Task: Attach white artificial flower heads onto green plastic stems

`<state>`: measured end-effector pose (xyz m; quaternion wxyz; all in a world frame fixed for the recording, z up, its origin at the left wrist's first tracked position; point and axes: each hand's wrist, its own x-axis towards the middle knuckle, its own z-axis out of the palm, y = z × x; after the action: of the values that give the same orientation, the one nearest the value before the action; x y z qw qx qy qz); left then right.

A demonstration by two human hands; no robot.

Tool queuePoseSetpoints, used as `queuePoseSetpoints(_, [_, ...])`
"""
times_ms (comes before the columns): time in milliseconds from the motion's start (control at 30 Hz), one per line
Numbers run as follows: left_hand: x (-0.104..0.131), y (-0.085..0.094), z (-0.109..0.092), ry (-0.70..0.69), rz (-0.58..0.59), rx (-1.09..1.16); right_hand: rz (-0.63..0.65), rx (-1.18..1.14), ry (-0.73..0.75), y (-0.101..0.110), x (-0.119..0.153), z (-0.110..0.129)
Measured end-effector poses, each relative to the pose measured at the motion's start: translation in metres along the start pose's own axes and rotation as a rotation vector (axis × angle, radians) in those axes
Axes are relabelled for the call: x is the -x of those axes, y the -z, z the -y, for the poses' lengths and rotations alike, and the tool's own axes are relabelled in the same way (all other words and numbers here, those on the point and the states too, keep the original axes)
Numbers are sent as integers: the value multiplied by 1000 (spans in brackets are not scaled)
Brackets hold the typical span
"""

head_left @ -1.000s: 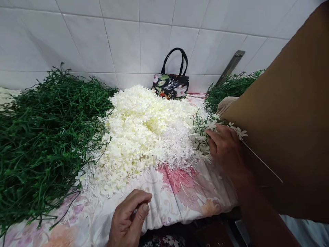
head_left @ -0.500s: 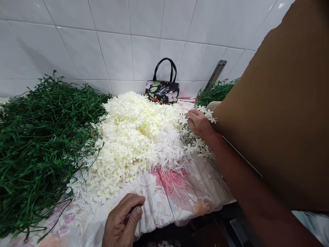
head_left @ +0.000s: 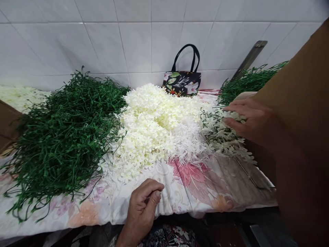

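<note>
Near the front edge of the cloth, my left hand [head_left: 144,209] is curled, its thumb resting close to the bent index finger. Whatever it holds, if anything, is hidden. At the right, my right hand [head_left: 249,116] is stretched out, slightly blurred, over a pile of green stems with white flowers [head_left: 223,137]. Its fingers are extended and apart from the thumb. Left of it lies a heap of cream artificial blossoms [head_left: 149,120], with thin white filaments [head_left: 190,142] in front. A large bundle of green artificial stems [head_left: 69,140] covers the left side.
A black floral handbag [head_left: 182,82] stands against the tiled wall [head_left: 136,44]. More green stems [head_left: 246,82] lie at the back right by a metal bar [head_left: 250,58]. Brown cardboard [head_left: 303,96] blocks the right side. A thin metal rod [head_left: 248,173] lies on the flowered cloth [head_left: 164,202].
The view has swung left, shifting everything rightward. My right hand has drawn away from the cream heap, and the flowered stems it was on now lie flatter. My left hand keeps its curl.
</note>
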<state>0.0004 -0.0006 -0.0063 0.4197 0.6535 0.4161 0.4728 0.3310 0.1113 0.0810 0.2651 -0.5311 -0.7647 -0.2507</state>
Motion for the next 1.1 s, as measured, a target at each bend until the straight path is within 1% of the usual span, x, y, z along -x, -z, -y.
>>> queuePoseSetpoints(67, [0,-1,-3,11,-9,3,-87,-48,57,5,1,25])
queuePoseSetpoints(100, [-1,-1,-6,20,-10,1,-94,-95,87,5,1,42])
queuePoseSetpoints(133, [-3,0,-8,30,-9,-4,-25,-184,125,3,1,59])
queuePoseSetpoints(200, [-7,2,-15,46,6,-22,206,-350,215,-8,2,93])
queuePoseSetpoints(233, [-9,4,-18,49,10,-34,249,-378,256,-15,1,108])
queuePoseSetpoints(267, [-12,6,-21,54,8,-48,264,-370,275,-22,1,121])
queuePoseSetpoints(333, [-15,12,-24,62,-13,-71,310,-280,284,-36,0,136])
queuePoseSetpoints(400, [-17,17,-24,73,-37,-84,336,-226,292,-45,0,141])
queuePoseSetpoints(467, [-16,20,-22,85,-55,-88,316,-255,301,-47,3,140])
queuePoseSetpoints(567, [-15,19,-20,82,-74,-94,210,-382,276,-41,9,137])
queuePoseSetpoints(633, [-18,17,-19,79,-77,-105,149,-490,246,-36,13,140])
queuePoseSetpoints(733, [-25,11,-17,86,-65,-155,129,-653,199,-32,20,149])
queuePoseSetpoints(833, [-32,6,-15,83,-63,-290,191,-764,149,-32,27,160])
queuePoseSetpoints(967, [-34,3,-13,62,-63,-472,356,-861,122,-33,37,171])
queuePoseSetpoints(1033, [-33,3,-13,45,-50,-510,440,-852,103,-34,42,175])
queuePoseSetpoints(1100, [-30,4,-13,44,-41,-515,478,-856,86,-35,44,177])
